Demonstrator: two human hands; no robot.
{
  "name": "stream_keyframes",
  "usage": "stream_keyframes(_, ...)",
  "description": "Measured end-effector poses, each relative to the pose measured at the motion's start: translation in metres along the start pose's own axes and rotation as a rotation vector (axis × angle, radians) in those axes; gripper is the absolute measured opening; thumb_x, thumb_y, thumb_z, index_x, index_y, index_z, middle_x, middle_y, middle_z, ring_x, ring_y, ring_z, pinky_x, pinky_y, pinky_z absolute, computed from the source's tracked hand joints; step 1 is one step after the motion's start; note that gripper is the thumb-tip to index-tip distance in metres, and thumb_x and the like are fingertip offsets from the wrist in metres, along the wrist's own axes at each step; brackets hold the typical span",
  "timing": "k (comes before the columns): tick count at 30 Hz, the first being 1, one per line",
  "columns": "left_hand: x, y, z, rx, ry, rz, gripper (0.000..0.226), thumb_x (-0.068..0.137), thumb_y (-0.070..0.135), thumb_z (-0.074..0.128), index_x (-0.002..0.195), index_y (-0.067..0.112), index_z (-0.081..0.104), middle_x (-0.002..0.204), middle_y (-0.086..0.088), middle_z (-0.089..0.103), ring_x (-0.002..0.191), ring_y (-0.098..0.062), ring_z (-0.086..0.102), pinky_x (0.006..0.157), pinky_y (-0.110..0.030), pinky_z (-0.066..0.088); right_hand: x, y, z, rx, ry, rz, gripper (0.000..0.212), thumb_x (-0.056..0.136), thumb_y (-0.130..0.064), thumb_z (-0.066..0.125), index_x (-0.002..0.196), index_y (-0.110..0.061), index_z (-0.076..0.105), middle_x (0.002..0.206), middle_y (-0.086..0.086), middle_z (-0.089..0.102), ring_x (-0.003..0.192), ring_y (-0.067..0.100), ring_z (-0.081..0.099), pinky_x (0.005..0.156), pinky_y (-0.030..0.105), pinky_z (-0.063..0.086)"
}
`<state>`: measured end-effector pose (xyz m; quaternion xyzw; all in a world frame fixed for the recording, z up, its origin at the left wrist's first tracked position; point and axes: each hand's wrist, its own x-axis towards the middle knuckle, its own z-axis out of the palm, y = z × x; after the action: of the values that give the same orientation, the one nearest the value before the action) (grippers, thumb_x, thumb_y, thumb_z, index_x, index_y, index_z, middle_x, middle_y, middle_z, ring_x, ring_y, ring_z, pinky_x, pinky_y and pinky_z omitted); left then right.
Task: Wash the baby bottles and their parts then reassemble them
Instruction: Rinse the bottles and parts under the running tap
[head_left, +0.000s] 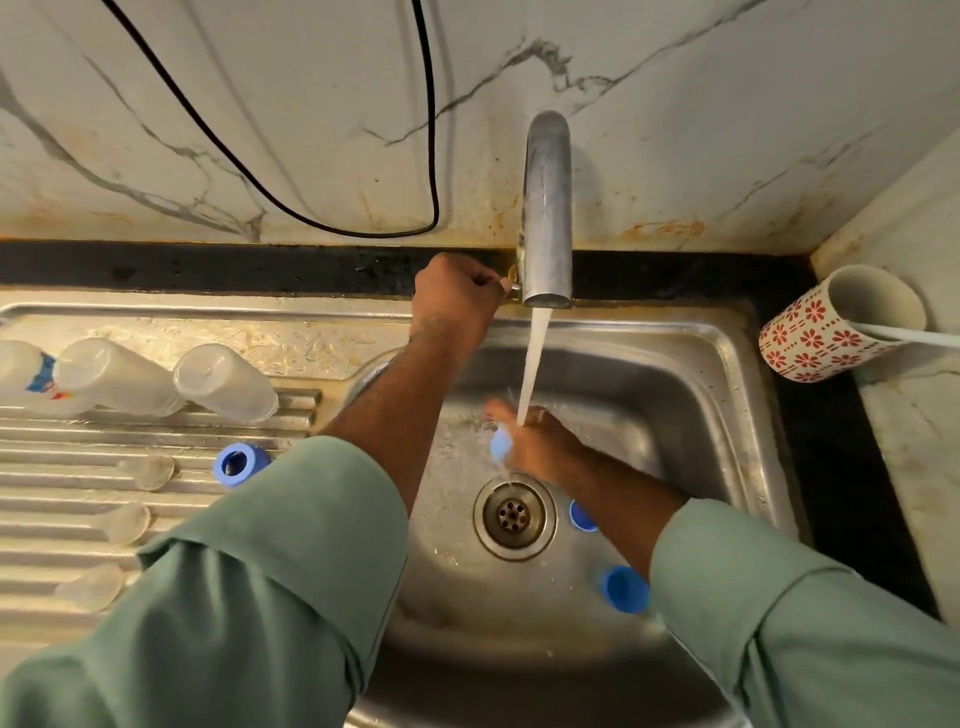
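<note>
Water is running from the tall steel tap (546, 208) in a white stream into the stainless steel sink basin (717, 374), so the washing looks to be under way rather than finished. The left hand (457, 299) is up at twelve o'clock, closed around the small tap handle beside the spout. The right hand (540, 441) is directly under the stream at the centre of the basin, fingers curled around a small pale blue plastic piece (501, 444); which part it is I cannot tell through the splash. Two more blue plastic parts (623, 587) lie on the basin floor at about four o'clock from the round drain (514, 514), one half hidden by the right forearm, and I would judge they are not yet rinsed. On the ribbed steel draining board (62, 530) at nine o'clock, three clear plastic bottle bodies (226, 382) lie on their sides, with a blue screw ring (240, 464) just below them and three clear silicone teats (124, 522) spread further down. Whether those are washed already I cannot say for sure. Nothing is put together: every bottle is apart from its ring and teat, so all the reassembly is left. A red-flowered white mug (810, 338) stands on the table at three o'clock.
</note>
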<state>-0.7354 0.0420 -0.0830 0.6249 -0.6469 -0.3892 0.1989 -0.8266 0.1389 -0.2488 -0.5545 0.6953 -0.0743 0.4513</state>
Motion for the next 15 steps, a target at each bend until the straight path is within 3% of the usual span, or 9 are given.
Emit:
stream_keyframes(2,0.0,0.001,0.0,-0.003,0.001,0.002,0.03,0.089,0.01,0.069,0.068,0.023,0.052,0.063,0.011,0.049,0.058,-0.001,0.044,0.049,-0.014,0.033,-0.002,0.0,0.0,-0.114,-0.016,-0.07,0.054,0.088,-0.004,0.056,0.139,-0.019,0.048,0.134,0.015,0.047,0.121,0.034,0.047,0.101,0.035,0.042)
stream_keyframes(4,-0.001,0.001,-0.001,-0.008,0.004,0.003,0.031,0.09,0.011,0.069,0.068,0.023,0.05,0.063,0.011,0.048,0.059,-0.001,0.044,0.05,-0.013,0.033,-0.001,-0.001,0.003,-0.017,0.02,-0.095,0.04,0.085,0.0,0.057,0.123,-0.012,0.059,0.125,0.015,0.052,0.114,0.03,0.051,0.098,0.032,0.044)
stream_keyframes(6,0.0,0.0,0.0,0.0,-0.005,0.007,0.035,0.091,0.012,0.069,0.065,0.023,0.048,0.063,0.011,0.047,0.058,-0.001,0.043,0.049,-0.011,0.032,-0.004,0.001,0.006,0.359,0.035,-0.039,0.019,0.083,0.002,0.06,0.102,-0.002,0.062,0.102,0.017,0.059,0.093,0.024,0.061,0.09,0.033,0.053)
stream_keyframes(7,-0.001,0.0,0.0,0.013,-0.004,0.011,0.037,0.091,0.013,0.068,0.063,0.022,0.046,0.062,0.011,0.046,0.057,-0.002,0.042,0.047,-0.008,0.03,-0.005,0.005,0.008,0.587,0.04,-0.013,0.016,0.083,0.005,0.062,0.099,0.002,0.059,0.092,0.015,0.06,0.081,0.019,0.064,0.078,0.03,0.057)
stream_keyframes(9,-0.001,0.0,-0.001,0.03,0.013,0.026,0.039,0.092,0.013,0.066,0.061,0.02,0.045,0.06,0.01,0.044,0.055,-0.002,0.04,0.045,-0.007,0.028,-0.008,0.007,0.011,0.805,0.089,0.002,0.034,0.076,0.021,0.063,0.106,0.007,0.057,0.089,0.013,0.061,0.073,0.014,0.065,0.062,0.023,0.056)
stream_keyframes(11,-0.001,0.0,-0.001,0.016,0.02,0.038,0.032,0.092,0.013,0.066,0.066,0.018,0.048,0.06,0.01,0.044,0.056,-0.002,0.04,0.045,-0.007,0.028,-0.012,0.004,0.013,0.902,0.118,0.036,0.047,0.07,0.028,0.06,0.109,0.003,0.059,0.089,0.01,0.063,0.074,0.017,0.063,0.055,0.025,0.053)
stream_keyframes(15,-0.004,0.002,-0.002,0.025,0.017,0.054,0.029,0.093,0.011,0.064,0.069,0.019,0.049,0.06,0.011,0.044,0.056,-0.002,0.039,0.041,-0.002,0.029,-0.01,-0.002,0.022,0.971,0.167,0.123,0.051,0.071,0.02,0.066,0.11,-0.012,0.067,0.095,0.0,0.06,0.076,0.017,0.057,0.062,0.032,0.048)
